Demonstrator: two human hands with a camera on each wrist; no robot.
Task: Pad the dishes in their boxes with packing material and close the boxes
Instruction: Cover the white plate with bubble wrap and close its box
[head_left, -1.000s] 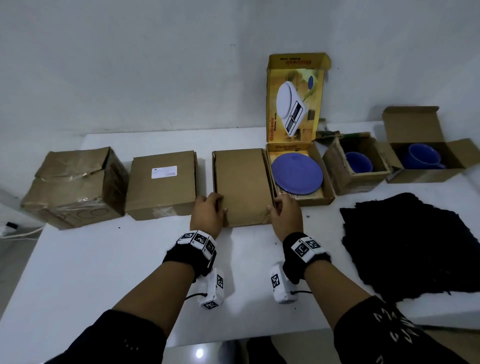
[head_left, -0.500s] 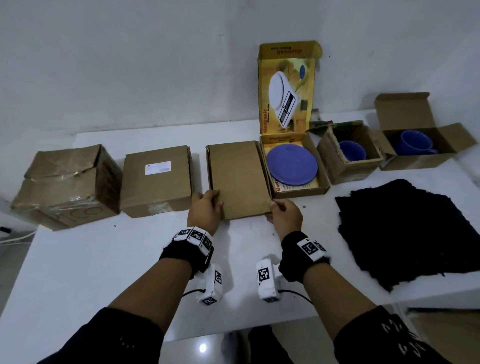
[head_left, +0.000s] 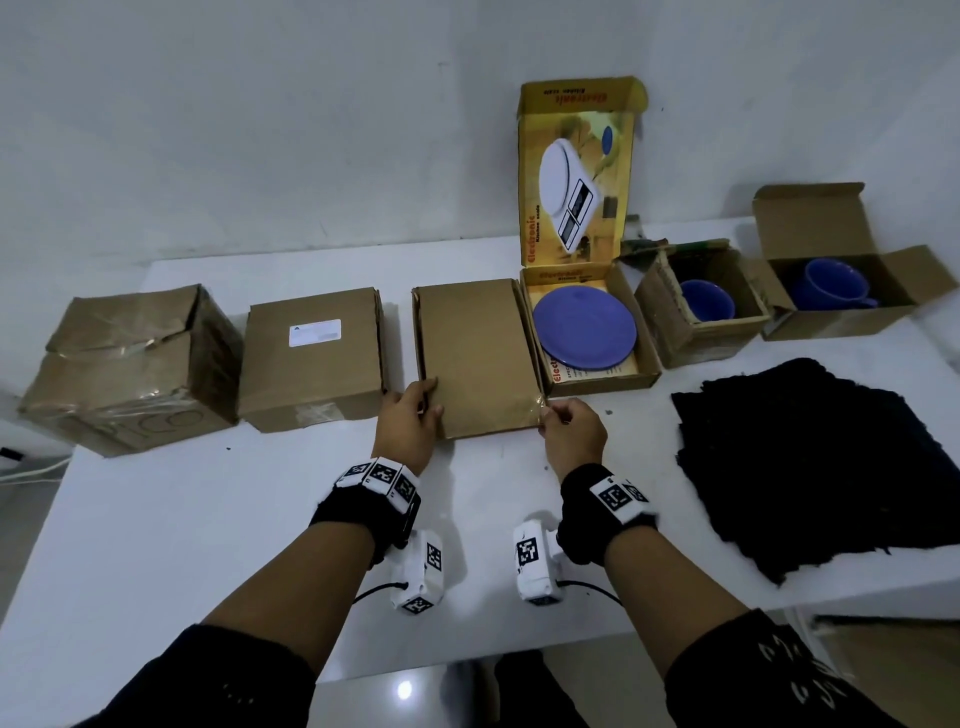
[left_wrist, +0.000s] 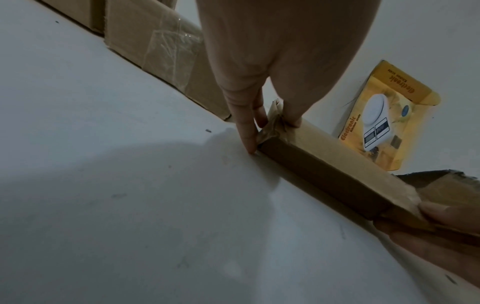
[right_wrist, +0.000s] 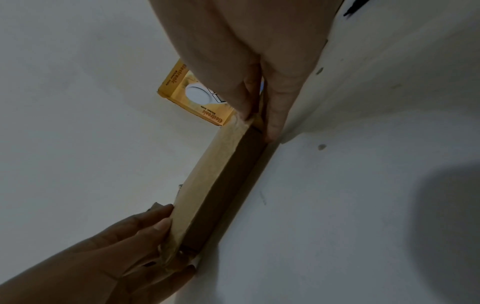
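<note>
- My left hand pinches the near left corner of the flat brown box, thumb on the lid, fingers down its side; my right hand pinches the near right corner the same way, thumb on top at the taped edge; both wrist views confirm the grips
- That flat box lies shut on the white table, just beside the yellow scale box; I cannot see inside it, so whether it is padded I cannot tell
- To its left stand two more cardboard boxes, the labelled box and the taped box, both with lids down; I judge these three finished or nearly so
- Left to do, as I read it: the blue plate lies bare in the yellow box, lid upright; one blue cup sits in a small open box, another blue cup in the far right open box; none shows padding
- The black packing material lies stacked on the table at my right, well apart from both hands
</note>
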